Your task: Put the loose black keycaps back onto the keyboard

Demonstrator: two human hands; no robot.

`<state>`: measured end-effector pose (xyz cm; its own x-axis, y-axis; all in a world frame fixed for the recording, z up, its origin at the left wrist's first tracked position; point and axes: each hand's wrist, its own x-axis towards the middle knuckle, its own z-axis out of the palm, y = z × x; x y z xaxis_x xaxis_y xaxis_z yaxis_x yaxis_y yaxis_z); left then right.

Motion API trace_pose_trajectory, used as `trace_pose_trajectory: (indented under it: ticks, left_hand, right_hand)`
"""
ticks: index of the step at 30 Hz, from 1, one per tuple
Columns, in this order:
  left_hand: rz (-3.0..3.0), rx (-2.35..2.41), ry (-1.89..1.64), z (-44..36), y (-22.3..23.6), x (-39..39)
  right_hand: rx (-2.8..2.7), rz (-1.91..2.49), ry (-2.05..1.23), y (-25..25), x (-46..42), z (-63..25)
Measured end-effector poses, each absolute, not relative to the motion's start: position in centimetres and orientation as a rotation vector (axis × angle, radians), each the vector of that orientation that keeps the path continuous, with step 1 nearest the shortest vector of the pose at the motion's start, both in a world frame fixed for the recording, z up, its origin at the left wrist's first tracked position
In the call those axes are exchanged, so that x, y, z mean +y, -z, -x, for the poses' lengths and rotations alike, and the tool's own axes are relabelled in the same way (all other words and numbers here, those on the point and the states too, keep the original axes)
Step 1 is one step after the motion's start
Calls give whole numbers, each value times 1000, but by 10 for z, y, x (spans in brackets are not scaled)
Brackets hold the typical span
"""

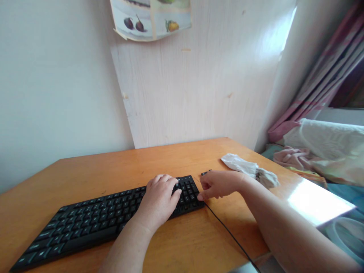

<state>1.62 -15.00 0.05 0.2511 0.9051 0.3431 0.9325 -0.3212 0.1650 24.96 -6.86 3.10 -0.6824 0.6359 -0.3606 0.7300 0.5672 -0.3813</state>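
A black keyboard (pixel 93 218) lies at a slant on the wooden desk, its number pad at the right end. My left hand (pixel 160 197) rests palm down over the keys beside the number pad, thumb held apart from the bent fingers, whose tips are partly hidden. At the keyboard's right edge is my right hand (pixel 214 184), fingers curled in and thumb tip by the corner. Whatever those fingers close on is hidden. From just below that thumb a thin black cable (pixel 230 233) runs toward the desk's near edge. Behind the right hand a small black object (pixel 205 173) partly shows.
A white and grey cloth (pixel 241 165) lies on the wooden desk (pixel 119 163) beyond my right forearm. Pale boards and a sheet of fruit pictures (pixel 153 21) cover the wall behind. Right of the desk are piled fabrics (pixel 327 140), a clear round container (pixel 345 235) and a curtain (pixel 315 76).
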Motion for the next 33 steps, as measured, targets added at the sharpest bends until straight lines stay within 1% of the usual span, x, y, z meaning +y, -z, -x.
trace_pose_trajectory:
  ticks: [4, 8, 12, 16, 23, 33]
  left_hand:
    - [2431, -1774, 600, -15, 1, -149]
    - [2426, -1774, 615, -15, 0, -149]
    - [2428, -1774, 621, -15, 0, -149]
    - [2430, -1768, 616, -14, 1, -147]
    - [2422, -1767, 598, -12, 0, -148]
    - [2382, -1795, 583, -8, 0, -147]
  right_hand:
    - [2603, -1123, 692, -30, -68, -247]
    - [2626, -1142, 724, -31, -68, -249]
    - [2692, -1204, 688, -28, -67, -247]
    - [2646, -1131, 714, -24, -64, -244]
    - [2631, -1160, 772, -26, -64, -248]
    - [2597, -1162, 770, -26, -65, -245]
